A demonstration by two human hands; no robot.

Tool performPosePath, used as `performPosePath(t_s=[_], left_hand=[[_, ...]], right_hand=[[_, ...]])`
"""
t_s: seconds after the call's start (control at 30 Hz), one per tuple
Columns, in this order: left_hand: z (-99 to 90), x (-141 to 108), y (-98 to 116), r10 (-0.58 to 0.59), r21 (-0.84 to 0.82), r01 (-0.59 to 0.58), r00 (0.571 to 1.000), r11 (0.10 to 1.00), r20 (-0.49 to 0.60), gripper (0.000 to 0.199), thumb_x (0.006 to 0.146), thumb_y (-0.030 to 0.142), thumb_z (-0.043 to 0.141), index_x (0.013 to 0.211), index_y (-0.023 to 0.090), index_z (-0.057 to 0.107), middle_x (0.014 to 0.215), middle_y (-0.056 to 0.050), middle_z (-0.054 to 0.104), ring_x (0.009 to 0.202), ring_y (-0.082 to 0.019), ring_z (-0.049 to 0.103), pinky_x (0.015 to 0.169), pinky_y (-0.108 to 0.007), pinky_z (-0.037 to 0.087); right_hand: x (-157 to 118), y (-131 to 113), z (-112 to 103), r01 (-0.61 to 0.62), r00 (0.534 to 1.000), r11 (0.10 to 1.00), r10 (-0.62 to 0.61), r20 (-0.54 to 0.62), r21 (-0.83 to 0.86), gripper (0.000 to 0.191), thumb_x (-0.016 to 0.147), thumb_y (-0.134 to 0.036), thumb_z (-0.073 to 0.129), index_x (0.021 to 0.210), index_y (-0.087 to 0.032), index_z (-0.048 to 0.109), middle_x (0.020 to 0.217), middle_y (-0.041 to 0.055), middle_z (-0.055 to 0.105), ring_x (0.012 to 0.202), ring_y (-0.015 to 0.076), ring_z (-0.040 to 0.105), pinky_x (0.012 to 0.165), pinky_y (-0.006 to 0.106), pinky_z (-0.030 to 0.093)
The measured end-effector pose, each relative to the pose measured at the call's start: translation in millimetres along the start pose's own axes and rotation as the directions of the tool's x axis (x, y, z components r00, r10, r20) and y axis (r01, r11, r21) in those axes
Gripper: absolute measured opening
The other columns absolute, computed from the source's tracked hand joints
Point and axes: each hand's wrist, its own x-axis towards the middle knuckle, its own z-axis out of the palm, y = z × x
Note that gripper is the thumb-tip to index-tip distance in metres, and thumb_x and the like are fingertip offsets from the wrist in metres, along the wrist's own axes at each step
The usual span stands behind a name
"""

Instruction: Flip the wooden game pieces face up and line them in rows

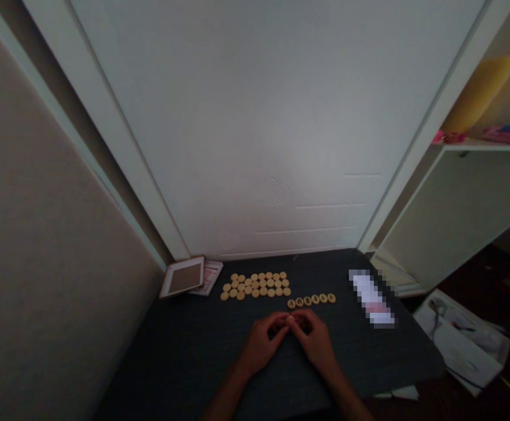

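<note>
My left hand (pixel 263 339) and my right hand (pixel 315 338) meet low over the dark table, fingertips together. Pinched between them is a small round xiangqi piece (pixel 290 319), mostly covered by the fingers. Just beyond the hands lies a row of several xiangqi pieces (pixel 315 299) with dark marks on their upper faces. Farther back and to the left, many plain-topped wooden discs (pixel 255 285) of the same kind lie in loose rows, with no marks showing on top.
On the table's (pixel 184 351) back left lie a frame-like box lid (pixel 185 277) and a printed card or box (pixel 211 277) partly beneath it. A blurred-out object (pixel 371 298) lies right. A white panel (pixel 255 128) rises behind. Beyond the right edge sits an open white box (pixel 467 342).
</note>
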Motion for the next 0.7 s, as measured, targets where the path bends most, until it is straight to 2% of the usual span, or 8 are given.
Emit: performPosePath(t_s=[0.17,0.47,0.7], left_hand=[[-0.6,-0.4,3.1,-0.023,0.059,0.022,1.000,0.998,0.019,0.026,0.094,0.037,0.060,0.116,0.027,0.070,0.106,-0.002,0.079,0.094,-0.021,0.074,0.089,-0.032,0.058],[-0.9,2.3,4.6,-0.043,-0.001,0.043,0.999,0.999,0.000,0.028,0.094,0.040,0.060,0.117,0.027,0.070,0.105,-0.002,0.079,0.094,-0.021,0.074,0.088,-0.031,0.058],[-1.6,2.3,-2.3,-0.059,-0.025,0.059,0.998,0.998,0.000,0.030,0.093,0.037,0.061,0.120,0.027,0.068,0.106,-0.003,0.079,0.097,-0.022,0.075,0.089,-0.033,0.058]], right_hand=[[0.7,2.3,-1.3,-0.021,1.000,1.000,0.021,-0.010,-0.010,0.038,0.085,-0.059,0.066,0.091,-0.023,0.074,0.083,0.0060,0.075,0.077,0.0241,0.070,0.073,0.034,0.055],[0.5,-2.5,-4.0,-0.044,0.998,0.996,0.040,0.048,0.081,0.037,0.088,-0.057,0.063,0.096,-0.023,0.073,0.093,0.0068,0.077,0.087,0.0255,0.072,0.080,0.035,0.056],[0.2,-4.1,-3.2,-0.047,0.998,0.992,0.042,0.051,0.119,0.039,0.086,-0.059,0.065,0.097,-0.022,0.073,0.092,0.0071,0.076,0.084,0.0246,0.072,0.078,0.034,0.057]])
